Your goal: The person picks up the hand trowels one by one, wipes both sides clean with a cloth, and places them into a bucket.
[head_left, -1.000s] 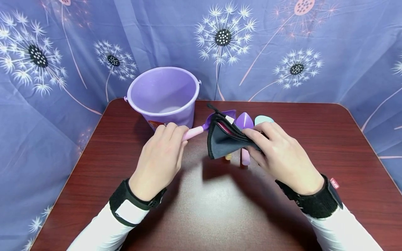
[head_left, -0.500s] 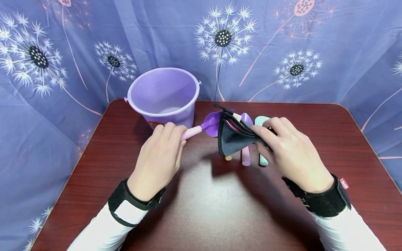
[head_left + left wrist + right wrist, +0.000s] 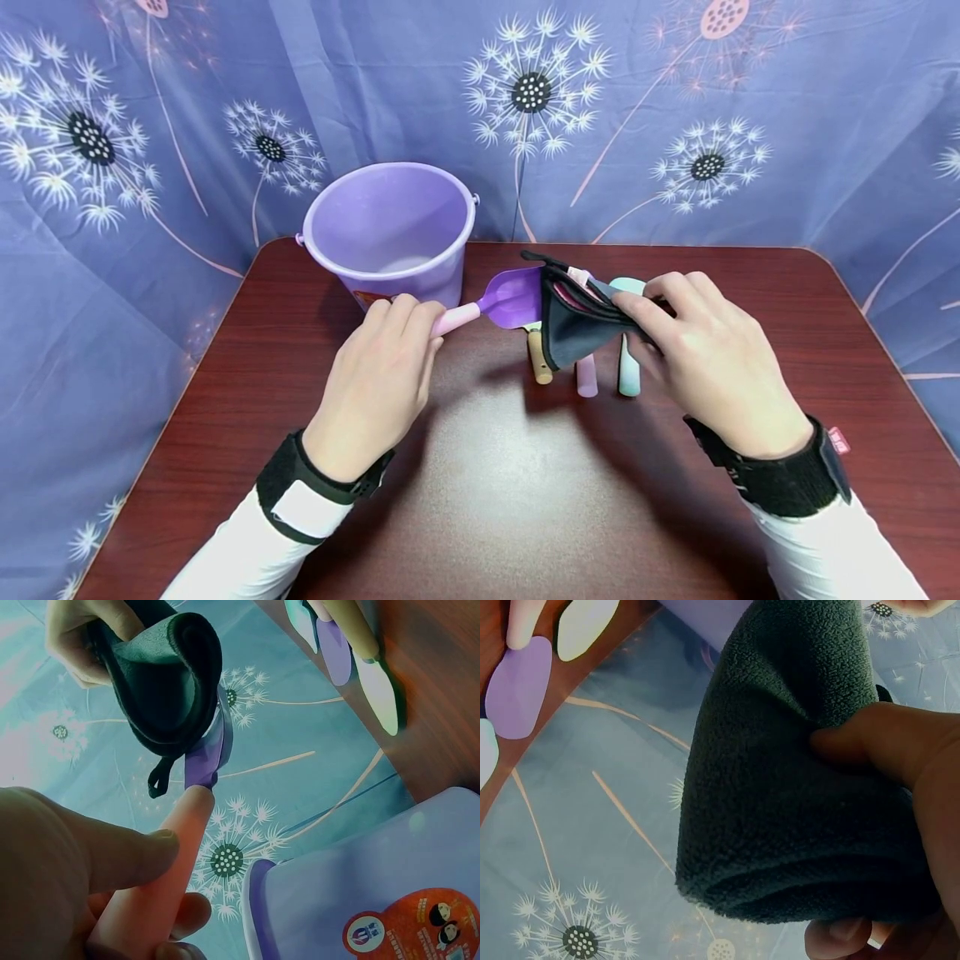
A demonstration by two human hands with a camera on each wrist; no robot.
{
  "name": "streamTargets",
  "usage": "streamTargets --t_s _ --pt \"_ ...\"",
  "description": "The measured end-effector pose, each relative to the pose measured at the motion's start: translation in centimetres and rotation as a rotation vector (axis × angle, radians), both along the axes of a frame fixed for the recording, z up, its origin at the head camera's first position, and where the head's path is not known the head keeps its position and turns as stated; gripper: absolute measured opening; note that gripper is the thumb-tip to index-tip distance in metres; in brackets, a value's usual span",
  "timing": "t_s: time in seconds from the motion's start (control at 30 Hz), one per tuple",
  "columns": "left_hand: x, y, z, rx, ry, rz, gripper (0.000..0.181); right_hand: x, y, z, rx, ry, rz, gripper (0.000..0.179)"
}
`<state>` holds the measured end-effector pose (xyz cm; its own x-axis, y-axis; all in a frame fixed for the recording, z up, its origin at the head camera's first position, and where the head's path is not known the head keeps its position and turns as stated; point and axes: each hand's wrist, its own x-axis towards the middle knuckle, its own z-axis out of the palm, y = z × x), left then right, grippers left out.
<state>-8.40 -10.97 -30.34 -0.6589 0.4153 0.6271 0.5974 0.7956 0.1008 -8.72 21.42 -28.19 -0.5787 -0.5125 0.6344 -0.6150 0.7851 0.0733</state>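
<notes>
My left hand (image 3: 378,379) grips the pink handle of a toy shovel (image 3: 512,298), whose purple scoop points right. In the left wrist view, the thumb lies along the pink handle (image 3: 161,877). A folded dark grey cloth (image 3: 581,333) with black edging and a small loop is pinched between thumb and fingers of my right hand (image 3: 712,367). The cloth covers the scoop's far end in the head view; whether it presses on it I cannot tell. In the right wrist view, the fuzzy cloth (image 3: 780,787) fills the middle and hides the scoop.
A purple bucket (image 3: 446,287) stands upright at the back left of the brown table (image 3: 225,392). Behind the cloth lie a wooden-handled tool (image 3: 538,358), a pink-handled purple tool (image 3: 587,379) and a mint tool (image 3: 630,375). A patterned blue curtain (image 3: 420,83) hangs behind.
My right hand has moved right with the cloth, from the scoop's neck toward its tip, so more of the scoop shows. The scoop's face has turned upward. My left hand has barely moved.
</notes>
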Motion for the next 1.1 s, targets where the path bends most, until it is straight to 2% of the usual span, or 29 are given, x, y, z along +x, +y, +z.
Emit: streamTargets --t_s 0.3,0.53,0.83,1.1 --pt "0.0 0.0 -0.1 -0.011 -0.011 -0.006 0.018 0.2 -0.1 0.4 -0.01 0.025 -0.003 0.028" --pt "0.1 0.2 -0.3 -0.037 -0.017 -0.011 0.018 0.4 -0.6 0.5 0.001 0.006 0.033 0.03" --pt "0.2 0.5 -0.6 -0.063 -0.025 -0.022 0.014 0.3 -1.0 -0.5 0.004 -0.042 0.085 0.034" --pt "0.3 0.6 -0.6 -0.067 -0.032 -0.025 0.015 0.1 -1.1 -1.4 0.014 -0.078 0.087 0.033"
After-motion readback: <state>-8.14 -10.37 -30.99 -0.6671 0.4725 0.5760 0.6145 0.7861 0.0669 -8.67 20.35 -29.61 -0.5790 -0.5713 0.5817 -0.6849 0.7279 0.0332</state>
